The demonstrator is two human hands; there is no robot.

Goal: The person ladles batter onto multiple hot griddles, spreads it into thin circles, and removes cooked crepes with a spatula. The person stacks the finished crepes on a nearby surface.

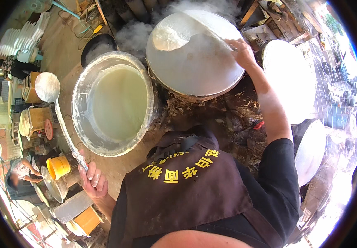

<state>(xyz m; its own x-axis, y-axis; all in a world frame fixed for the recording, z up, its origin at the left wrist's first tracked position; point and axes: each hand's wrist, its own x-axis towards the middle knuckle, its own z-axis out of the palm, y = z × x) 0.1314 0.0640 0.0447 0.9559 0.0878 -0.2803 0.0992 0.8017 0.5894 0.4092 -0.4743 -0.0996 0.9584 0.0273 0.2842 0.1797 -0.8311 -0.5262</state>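
Note:
My left hand (93, 180) is closed around the long handle of a pale-coated ladle (47, 87), raised left of a large basin (80, 107) of pale greenish liquid (116, 103). My right hand (240, 53) pinches a long, thin pale strip (211, 29), possibly a scraper, lying slantwise over a wide round griddle (191, 72) at the upper middle. A creamy white patch (168, 39) lies on the griddle’s upper left. Steam drifts around the griddle and partly blurs it.
More round pans (288, 82) (309, 155) line the right side. A dark pan (95, 49) sits behind the basin. One person (19, 173) works at lower left beside a yellow bucket (58, 167); another (17, 66) is farther back. Stacked white items (19, 35) stand at upper left.

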